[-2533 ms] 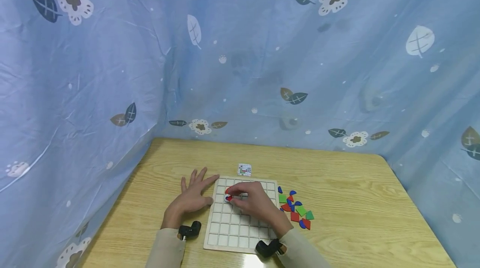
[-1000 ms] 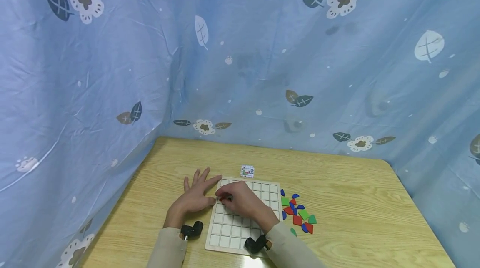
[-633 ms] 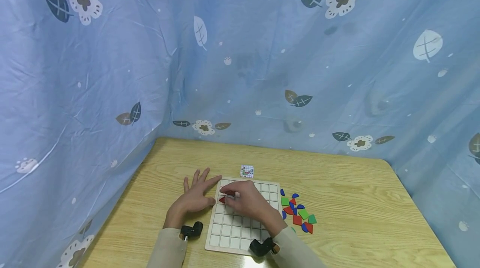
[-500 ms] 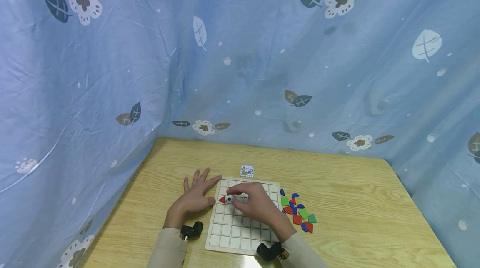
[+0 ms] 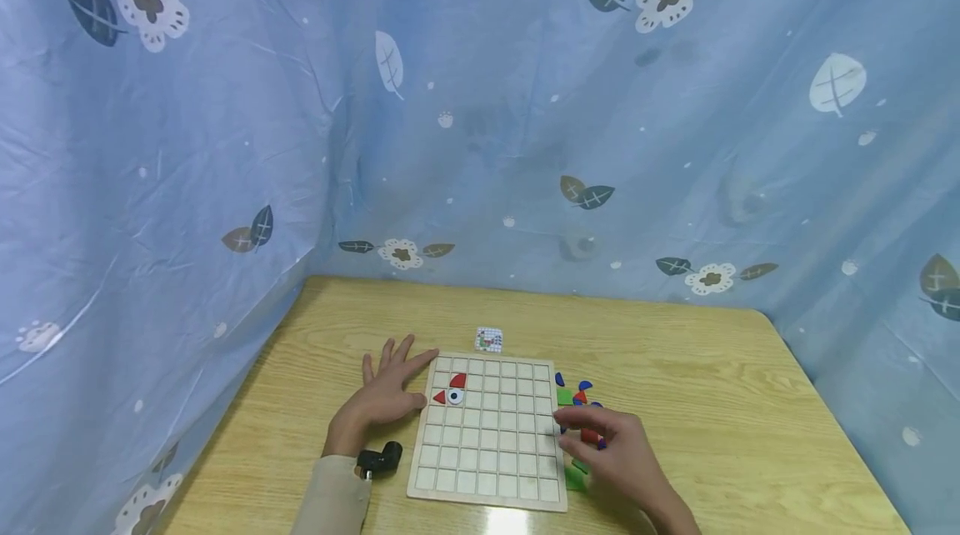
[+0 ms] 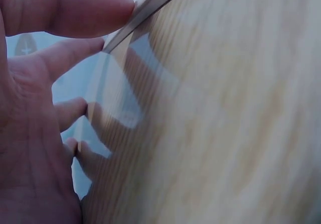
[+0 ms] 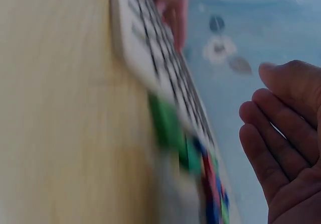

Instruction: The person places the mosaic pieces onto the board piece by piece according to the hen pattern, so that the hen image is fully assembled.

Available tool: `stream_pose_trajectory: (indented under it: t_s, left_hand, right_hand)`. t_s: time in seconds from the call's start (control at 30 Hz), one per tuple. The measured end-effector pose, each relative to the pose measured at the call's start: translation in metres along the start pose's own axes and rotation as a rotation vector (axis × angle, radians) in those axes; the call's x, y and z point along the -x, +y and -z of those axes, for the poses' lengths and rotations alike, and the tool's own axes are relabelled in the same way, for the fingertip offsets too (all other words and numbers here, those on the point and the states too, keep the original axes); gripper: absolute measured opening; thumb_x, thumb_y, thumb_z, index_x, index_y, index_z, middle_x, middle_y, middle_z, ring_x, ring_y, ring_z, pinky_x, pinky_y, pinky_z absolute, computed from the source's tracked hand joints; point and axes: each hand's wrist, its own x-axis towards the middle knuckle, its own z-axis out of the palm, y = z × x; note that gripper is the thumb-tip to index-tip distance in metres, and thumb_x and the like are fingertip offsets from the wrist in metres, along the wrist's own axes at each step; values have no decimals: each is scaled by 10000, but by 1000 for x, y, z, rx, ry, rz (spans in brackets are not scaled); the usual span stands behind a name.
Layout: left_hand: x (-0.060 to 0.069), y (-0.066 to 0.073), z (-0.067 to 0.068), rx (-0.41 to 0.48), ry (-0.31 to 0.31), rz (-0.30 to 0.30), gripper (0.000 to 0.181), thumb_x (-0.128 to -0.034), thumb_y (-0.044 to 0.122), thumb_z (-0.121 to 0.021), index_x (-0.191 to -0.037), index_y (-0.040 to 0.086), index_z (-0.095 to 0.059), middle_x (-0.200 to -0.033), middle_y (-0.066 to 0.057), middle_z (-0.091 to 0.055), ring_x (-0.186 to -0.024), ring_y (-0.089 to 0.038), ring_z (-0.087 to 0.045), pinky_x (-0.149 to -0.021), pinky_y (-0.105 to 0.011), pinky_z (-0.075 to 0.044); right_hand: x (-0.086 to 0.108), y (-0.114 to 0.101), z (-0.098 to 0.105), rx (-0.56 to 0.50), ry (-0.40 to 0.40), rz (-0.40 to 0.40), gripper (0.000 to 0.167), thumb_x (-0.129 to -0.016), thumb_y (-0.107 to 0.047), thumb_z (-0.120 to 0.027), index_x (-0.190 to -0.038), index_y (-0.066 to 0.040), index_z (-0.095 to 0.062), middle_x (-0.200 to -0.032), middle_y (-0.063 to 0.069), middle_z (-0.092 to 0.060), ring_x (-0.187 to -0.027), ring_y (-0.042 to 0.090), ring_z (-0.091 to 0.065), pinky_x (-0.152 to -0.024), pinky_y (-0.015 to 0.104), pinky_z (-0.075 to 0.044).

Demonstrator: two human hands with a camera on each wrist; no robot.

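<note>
A pale wooden grid board (image 5: 487, 462) lies on the table. Three pieces sit in its upper left cells: a red quarter-circle (image 5: 459, 381), a red triangle (image 5: 439, 397) and a white eye piece (image 5: 455, 396) with a dark ring. My left hand (image 5: 386, 395) rests spread at the board's left edge; its thumb (image 6: 95, 13) and index finger touch that edge in the left wrist view. Over the loose pieces right of the board is my right hand (image 5: 617, 447), thumb apart from loosely bent fingers (image 7: 281, 133), holding nothing. It hides some of those pieces.
Blue half-rounds (image 5: 586, 385), a light green square (image 5: 565, 397), a red piece (image 5: 590, 437) and a green piece (image 5: 575, 478) lie along the board's right side. A small picture card (image 5: 489, 340) lies behind the board. A patterned blue curtain (image 5: 480, 143) encloses the table.
My right hand worked a red piece at the upper left cells, where the red triangle now lies beside the eye piece. It then moved right to the loose pieces. My left hand stayed at the edge.
</note>
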Motion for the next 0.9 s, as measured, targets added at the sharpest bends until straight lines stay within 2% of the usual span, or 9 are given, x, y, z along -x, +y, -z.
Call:
stream_pose_trajectory:
  t_s: [0.1, 0.17, 0.27, 0.4, 0.57, 0.73, 0.9]
  left_hand:
    - [0, 1, 1, -2, 4, 1, 833, -869, 132, -720, -1667, 214, -495, -1840, -218, -88, -1684, -518, 114, -1227, -774, 227]
    - [0, 2, 2, -5, 8, 1, 842, -855, 129, -722, -1663, 210, -501, -1837, -225, -96, -1682, -525, 108, -1226, -778, 223]
    - [0, 2, 2, -6, 12, -1, 860, -830, 128, -719, -1660, 202, -505, -1834, -234, -104, -1679, -534, 102, -1224, -784, 217]
    - [-1, 1, 0, -12, 10, -1, 870, -826, 134, -710, -1666, 198, -494, -1835, -233, -99, -1680, -531, 106, -1227, -781, 212]
    - [-2, 0, 1, -17, 11, 1, 868, -828, 140, -711, -1666, 201, -496, -1836, -231, -95, -1683, -526, 104, -1230, -773, 215]
    - [-1, 1, 0, -15, 13, 9, 853, -840, 144, -717, -1663, 210, -502, -1838, -225, -93, -1686, -517, 100, -1236, -764, 217]
    - [0, 2, 0, -16, 13, 5, 852, -843, 143, -716, -1664, 212, -500, -1836, -228, -104, -1685, -521, 100, -1233, -769, 214]
  right_hand:
    - [20, 8, 20, -21, 59, -102, 266, -943, -107, -851, -1207, -132, -833, -1146, 34, -845, -1001, 126, -795, -859, 226, -623]
    - [31, 14, 32, -12, 103, -142, 270, -950, -99, -842, -1219, -116, -823, -1162, 57, -842, -1029, 121, -802, -875, 201, -621]
    - [42, 21, 43, 34, 165, -187, 267, -946, -114, -850, -1212, -116, -824, -1166, 63, -841, -1027, 86, -799, -876, 184, -621]
    - [49, 28, 51, 95, 186, -220, 273, -936, -144, -867, -1206, -135, -828, -1163, 47, -843, -1037, 37, -784, -870, 174, -615]
    - [41, 32, 51, 113, 176, -220, 273, -936, -125, -863, -1207, -137, -830, -1164, 28, -844, -1062, 27, -777, -888, 162, -606]
    - [25, 38, 52, 185, 180, -181, 272, -922, -77, -866, -1182, -149, -835, -1143, -25, -846, -1040, 38, -782, -916, 144, -588]
    - [10, 41, 52, 182, 90, -107, 267, -916, -82, -872, -1170, -158, -844, -1137, -24, -846, -1065, 64, -785, -904, 191, -620]
